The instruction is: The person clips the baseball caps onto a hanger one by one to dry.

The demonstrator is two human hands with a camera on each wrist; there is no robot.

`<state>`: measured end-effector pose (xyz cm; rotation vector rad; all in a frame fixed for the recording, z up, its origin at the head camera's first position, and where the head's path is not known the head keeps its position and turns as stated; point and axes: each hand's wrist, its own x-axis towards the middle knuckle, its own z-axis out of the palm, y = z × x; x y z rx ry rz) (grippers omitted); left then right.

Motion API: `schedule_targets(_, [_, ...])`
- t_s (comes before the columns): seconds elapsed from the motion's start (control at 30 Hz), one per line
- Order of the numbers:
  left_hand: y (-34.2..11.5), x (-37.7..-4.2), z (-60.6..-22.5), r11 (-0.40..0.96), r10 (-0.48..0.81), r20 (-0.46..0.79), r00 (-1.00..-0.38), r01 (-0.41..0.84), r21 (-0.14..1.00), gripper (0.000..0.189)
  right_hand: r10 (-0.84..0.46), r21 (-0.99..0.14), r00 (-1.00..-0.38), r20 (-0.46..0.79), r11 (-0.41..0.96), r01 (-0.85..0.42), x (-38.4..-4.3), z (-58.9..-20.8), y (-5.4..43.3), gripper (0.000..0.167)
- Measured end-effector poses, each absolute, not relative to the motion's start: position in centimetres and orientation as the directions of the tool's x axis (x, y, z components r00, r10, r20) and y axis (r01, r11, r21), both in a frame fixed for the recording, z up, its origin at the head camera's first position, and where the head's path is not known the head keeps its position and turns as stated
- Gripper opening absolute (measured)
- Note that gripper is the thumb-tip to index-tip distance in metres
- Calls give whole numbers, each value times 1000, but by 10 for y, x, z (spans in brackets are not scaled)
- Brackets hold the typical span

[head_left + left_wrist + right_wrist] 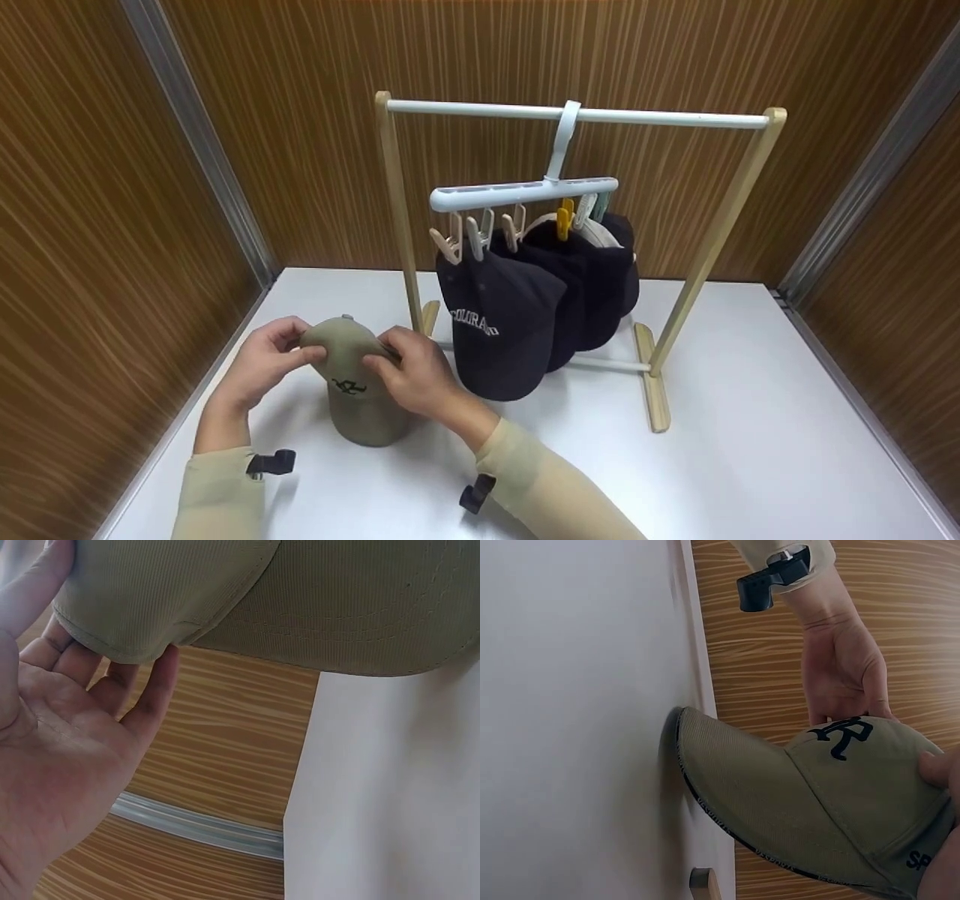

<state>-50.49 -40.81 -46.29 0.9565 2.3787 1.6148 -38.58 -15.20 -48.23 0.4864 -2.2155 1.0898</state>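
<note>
An olive-green baseball cap (349, 375) with dark embroidered lettering is held between my two hands, its brim pointing down toward the white table. My left hand (264, 361) pinches the cap's left edge, thumb on the front; in the left wrist view its fingers lie behind the fabric (165, 592). On the other side, my right hand (417, 375) pinches the cap's right edge, thumb also in front. The right wrist view shows the cap (810, 795) from the side, with its brim close to the tabletop; whether it touches, I cannot tell.
Right of my hands stands a wooden rack (705, 247) with a white top bar (675, 118). A pale blue hanger (517, 193) hangs from it, its clips holding several caps, the nearest a dark "COLORADO" cap (502, 322). Wood-grain walls (300, 150) enclose the white table (750, 420).
</note>
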Motion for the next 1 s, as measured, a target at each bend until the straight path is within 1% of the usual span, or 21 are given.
schedule_targets(0.33, [-402,-500,-463,161,552,300,-778,453,877,28,-57,-469,-655,754,651,-597,-378,-481,-148,18])
schedule_targets(0.67, [-393,-496,-459,147,553,325,-767,473,869,28,-58,-437,-647,760,691,-576,-367,-476,-145,15])
schedule_targets(1.0, [-386,-486,-449,97,555,356,-751,484,870,28,-52,-393,-596,801,706,-589,-352,-467,-144,18])
